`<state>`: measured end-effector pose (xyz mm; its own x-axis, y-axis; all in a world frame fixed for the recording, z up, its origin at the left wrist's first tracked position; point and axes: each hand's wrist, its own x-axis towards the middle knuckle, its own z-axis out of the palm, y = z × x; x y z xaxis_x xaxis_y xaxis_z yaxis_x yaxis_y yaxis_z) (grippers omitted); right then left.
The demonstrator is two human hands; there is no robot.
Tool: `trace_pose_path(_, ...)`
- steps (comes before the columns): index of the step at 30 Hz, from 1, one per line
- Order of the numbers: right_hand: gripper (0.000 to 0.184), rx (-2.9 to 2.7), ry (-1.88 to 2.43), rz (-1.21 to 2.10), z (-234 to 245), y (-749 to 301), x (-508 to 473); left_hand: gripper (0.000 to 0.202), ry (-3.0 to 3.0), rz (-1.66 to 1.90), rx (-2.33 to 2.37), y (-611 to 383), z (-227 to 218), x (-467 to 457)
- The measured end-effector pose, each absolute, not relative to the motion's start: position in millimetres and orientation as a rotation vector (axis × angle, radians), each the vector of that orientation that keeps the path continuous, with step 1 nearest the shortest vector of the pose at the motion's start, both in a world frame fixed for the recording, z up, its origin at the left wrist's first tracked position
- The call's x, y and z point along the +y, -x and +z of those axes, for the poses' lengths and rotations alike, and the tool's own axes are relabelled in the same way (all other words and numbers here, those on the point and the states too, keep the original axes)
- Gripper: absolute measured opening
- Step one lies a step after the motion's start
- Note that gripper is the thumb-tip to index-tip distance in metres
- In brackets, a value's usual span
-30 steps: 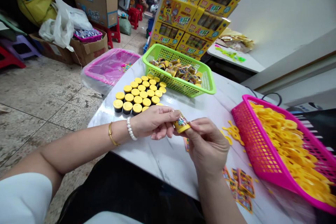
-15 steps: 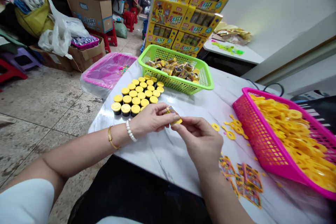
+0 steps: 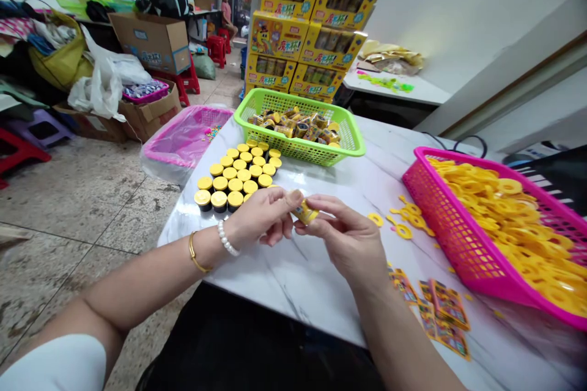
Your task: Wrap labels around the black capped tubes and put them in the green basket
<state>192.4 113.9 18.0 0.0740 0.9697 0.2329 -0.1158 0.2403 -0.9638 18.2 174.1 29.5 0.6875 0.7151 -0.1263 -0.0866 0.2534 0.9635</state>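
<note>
Small yellow tub (image 3: 305, 212), one item, printed side visible: held tilted above the near part of the bench (image 3: 275, 275), between both hands. Left hand (image 3: 262, 214): thumb and fingers pinched about its upper end. Right hand (image 3: 352, 237): forefinger and thumb laid against either side of its lower end, in a light pinch. Risks, as judged: a slip of the tub, since only fingertips bore it and its side looked smooth; a creased or skewed wrapping, if the two hands pulled unevenly, though the fingers hid too much to tell how any film lay; a toppled row among the black tubs with yellow caps (image 3: 235, 184), which stood close together just beyond the left hand, should that hand swing outward. Lesser hazard: yellow ring pieces (image 3: 403, 231) and printed packets (image 3: 452, 305), loose on the right side of the bench, liable to be scattered by a sweeping right forearm. Differences from half a second earlier: more of the tub's printed side showed; the right fingers sat apart across it, rather than bunched at its yellow end. Unchanged: the green basket (image 3: 358, 145), which stood beyond the capped rows.
</note>
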Motion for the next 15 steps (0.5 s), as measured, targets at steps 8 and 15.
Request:
trace_pose_path(8, 0.012, -1.075, 0.863, 1.141, 18.5, -188.4, 110.8, 0.050, -1.151, 0.654, 0.596, -17.9, 32.2, 175.3)
trace_pose_path(15, 0.014, -1.284, 0.883, 0.959, 16.6, -189.3, 113.5, 0.056, -1.137, 0.600, 0.646, -18.9, 30.8, 175.6)
